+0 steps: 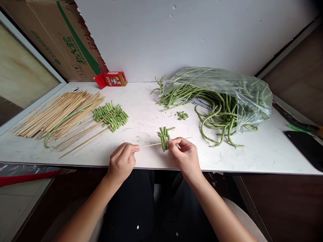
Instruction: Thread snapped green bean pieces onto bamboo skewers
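Observation:
My left hand (pixel 123 158) pinches one end of a thin wooden skewer (pixel 150 145) above the table's front edge. The skewer's pointed end sticks out to the right, past my right hand (pixel 185 153), whose fingers are closed on a cut green bean piece at the skewer. More short bean pieces (pixel 163 142) are beside those fingertips, some on the skewer and some behind it. To the left lie finished-looking rows of bean pieces on skewers (pixel 111 116), next to a pile of bare skewers (pixel 55 114) with one long bean (pixel 68 117) across it.
A clear plastic bag (pixel 254 97) of long green beans (pixel 217 104) spreads over the back right. Small bean ends (pixel 182 115) lie mid-table. A red packet (pixel 114 79) and cardboard box (pixel 63 40) stand at the back left; a black phone-like object (pixel 304 148) is far right.

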The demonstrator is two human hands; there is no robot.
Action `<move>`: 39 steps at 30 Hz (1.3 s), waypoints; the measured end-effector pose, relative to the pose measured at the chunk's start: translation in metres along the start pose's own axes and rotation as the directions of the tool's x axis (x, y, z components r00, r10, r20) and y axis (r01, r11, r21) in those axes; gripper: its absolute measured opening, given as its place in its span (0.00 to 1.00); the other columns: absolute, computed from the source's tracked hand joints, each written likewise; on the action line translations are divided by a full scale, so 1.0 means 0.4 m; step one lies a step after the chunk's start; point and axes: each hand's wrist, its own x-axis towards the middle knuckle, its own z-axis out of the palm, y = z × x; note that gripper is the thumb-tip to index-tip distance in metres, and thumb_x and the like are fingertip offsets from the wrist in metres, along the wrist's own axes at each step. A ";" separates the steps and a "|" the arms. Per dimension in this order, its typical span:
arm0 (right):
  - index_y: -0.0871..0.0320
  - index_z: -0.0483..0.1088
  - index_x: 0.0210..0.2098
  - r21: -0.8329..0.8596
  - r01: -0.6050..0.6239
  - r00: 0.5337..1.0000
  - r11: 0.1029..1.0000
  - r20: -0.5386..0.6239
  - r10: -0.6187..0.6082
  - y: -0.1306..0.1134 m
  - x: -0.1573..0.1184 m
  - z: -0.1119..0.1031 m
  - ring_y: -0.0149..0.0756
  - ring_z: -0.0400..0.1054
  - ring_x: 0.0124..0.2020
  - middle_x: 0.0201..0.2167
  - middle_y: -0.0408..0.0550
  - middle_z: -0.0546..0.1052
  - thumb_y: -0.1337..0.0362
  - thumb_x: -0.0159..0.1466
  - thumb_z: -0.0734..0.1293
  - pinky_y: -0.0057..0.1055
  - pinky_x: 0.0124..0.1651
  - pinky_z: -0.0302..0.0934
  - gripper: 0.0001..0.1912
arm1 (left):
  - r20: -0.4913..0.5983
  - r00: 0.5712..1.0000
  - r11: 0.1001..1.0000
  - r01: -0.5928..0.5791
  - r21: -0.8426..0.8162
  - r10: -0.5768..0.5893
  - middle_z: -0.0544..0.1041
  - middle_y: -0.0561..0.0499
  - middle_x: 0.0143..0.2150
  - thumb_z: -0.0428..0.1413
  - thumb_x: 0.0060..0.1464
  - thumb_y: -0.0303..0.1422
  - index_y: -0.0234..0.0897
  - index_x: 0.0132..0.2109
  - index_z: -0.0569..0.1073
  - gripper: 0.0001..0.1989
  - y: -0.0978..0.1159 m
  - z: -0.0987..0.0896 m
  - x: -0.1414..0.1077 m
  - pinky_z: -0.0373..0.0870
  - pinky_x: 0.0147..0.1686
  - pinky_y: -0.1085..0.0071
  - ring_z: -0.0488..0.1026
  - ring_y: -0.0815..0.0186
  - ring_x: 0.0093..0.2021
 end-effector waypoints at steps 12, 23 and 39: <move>0.58 0.80 0.31 0.018 -0.003 0.999 1.000 0.043 0.002 0.013 -0.005 0.000 0.36 0.71 0.29 0.33 0.51 0.82 0.45 0.61 0.77 0.32 0.32 0.65 0.21 | 0.003 0.999 0.996 0.050 -0.073 -0.050 0.83 0.49 0.36 0.54 0.68 0.21 0.39 0.41 0.75 0.09 -0.007 0.009 -0.009 0.79 0.42 0.71 0.82 0.65 0.38; 0.59 0.82 0.44 -0.084 0.017 0.997 0.996 0.074 -0.011 -0.002 0.000 -0.023 0.40 0.73 0.35 0.38 0.54 0.83 0.46 0.60 0.78 0.33 0.34 0.67 0.23 | 0.018 0.986 0.976 0.166 -0.141 -0.165 0.83 0.48 0.36 0.53 0.71 0.28 0.38 0.43 0.77 0.08 0.000 0.005 -0.004 0.79 0.40 0.71 0.82 0.65 0.37; 0.53 0.77 0.53 -0.761 0.484 0.855 0.432 0.306 -0.418 0.032 -0.014 -0.021 0.56 0.65 0.53 0.51 0.56 0.78 0.64 0.72 0.67 0.53 0.53 0.66 0.12 | 0.135 0.900 0.864 0.436 -0.250 -0.415 0.81 0.51 0.30 0.56 0.68 0.30 0.39 0.40 0.76 0.06 -0.024 0.023 0.017 0.74 0.30 0.73 0.79 0.66 0.28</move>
